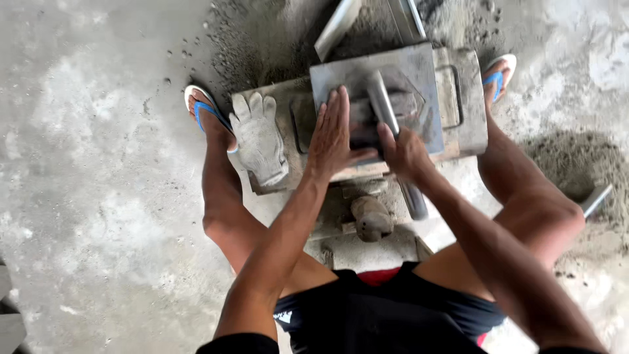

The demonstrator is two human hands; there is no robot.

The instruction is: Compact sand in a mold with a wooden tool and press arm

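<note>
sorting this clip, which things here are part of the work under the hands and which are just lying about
In use: left hand flat on the grey metal plate; right hand gripping the metal bar; block mould underneath.

Lying about: work glove, loose pipe, metal strip, sand pile.

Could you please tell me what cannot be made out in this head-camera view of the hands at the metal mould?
- Mould cavity: hidden under the grey plate and left hand.
- Handle bar: its middle is hidden by the right hand.
- Glove: contents not visible.
- Metal bars at top: cut off by the frame edge.
- Pipe at right: partly buried in sand.
</note>
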